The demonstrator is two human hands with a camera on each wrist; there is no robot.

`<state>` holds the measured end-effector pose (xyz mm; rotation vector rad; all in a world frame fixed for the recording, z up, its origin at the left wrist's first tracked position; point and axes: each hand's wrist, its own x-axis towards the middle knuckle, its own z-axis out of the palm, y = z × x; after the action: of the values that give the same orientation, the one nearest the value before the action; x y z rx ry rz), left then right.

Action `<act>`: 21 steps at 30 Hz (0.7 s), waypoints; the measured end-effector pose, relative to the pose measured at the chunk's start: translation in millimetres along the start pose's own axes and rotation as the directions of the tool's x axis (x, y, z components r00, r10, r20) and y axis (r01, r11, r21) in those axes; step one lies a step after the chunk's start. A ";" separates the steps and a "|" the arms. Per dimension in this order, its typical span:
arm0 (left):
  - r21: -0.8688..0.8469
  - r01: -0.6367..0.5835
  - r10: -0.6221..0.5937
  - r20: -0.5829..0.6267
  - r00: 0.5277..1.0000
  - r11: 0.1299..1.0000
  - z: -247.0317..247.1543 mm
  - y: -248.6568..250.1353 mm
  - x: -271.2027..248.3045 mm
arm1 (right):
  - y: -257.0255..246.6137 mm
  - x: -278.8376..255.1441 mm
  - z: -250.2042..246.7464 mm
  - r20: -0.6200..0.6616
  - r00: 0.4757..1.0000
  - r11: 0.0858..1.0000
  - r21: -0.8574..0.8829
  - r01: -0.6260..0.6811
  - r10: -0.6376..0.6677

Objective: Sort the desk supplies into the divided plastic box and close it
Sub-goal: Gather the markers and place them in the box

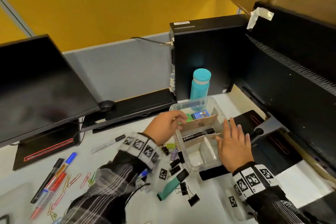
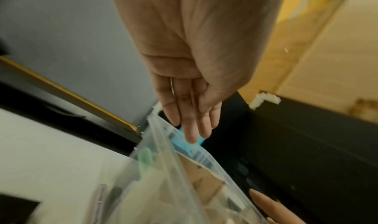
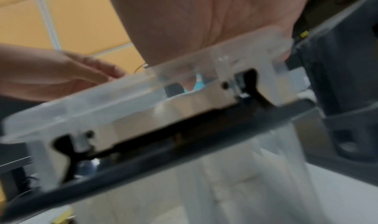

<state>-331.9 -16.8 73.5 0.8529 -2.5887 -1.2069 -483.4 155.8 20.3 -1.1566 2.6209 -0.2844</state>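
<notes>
The clear divided box (image 1: 183,152) stands mid-desk with cardboard dividers. Its back compartment holds green and blue items (image 1: 200,115), and a black marker (image 1: 198,134) lies in the middle one. My left hand (image 1: 179,121) hovers over the box's back-left corner; in the left wrist view its fingers (image 2: 194,127) point straight down past the rim and plainly hold nothing. My right hand (image 1: 234,132) lies flat with straight fingers against the box's right wall. On the desk lie a teal highlighter (image 1: 172,183), black binder clips (image 1: 183,188), coloured paper clips (image 1: 76,180) and pens (image 1: 54,174).
A teal bottle (image 1: 200,87) stands just behind the box, in front of a black computer tower (image 1: 205,56). Monitors flank the desk at the left (image 1: 40,78) and right (image 1: 294,82). A white marker (image 1: 107,143) and a black block (image 1: 214,172) lie close to the box.
</notes>
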 end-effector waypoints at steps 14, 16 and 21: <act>0.439 0.124 -0.181 0.091 0.979 0.890 44.6 -99.9 -112.7 | -82.5 -62.8 95.1 0.414 0.622 0.636 -0.123 0.762 -0.665; 0.512 0.092 -0.177 0.120 0.977 0.854 52.8 -97.5 -108.7 | -78.9 -59.2 110.3 0.400 0.645 0.647 -0.152 0.747 -0.651; 0.618 0.039 -0.181 0.169 0.969 0.785 63.7 -91.7 -98.2 | -80.8 -67.0 101.5 0.312 0.652 0.638 -0.161 0.753 -0.691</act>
<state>-235.1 32.8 -27.9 1.0322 -3.2199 -0.4670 -352.1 144.7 -42.5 -2.1870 1.8946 0.0859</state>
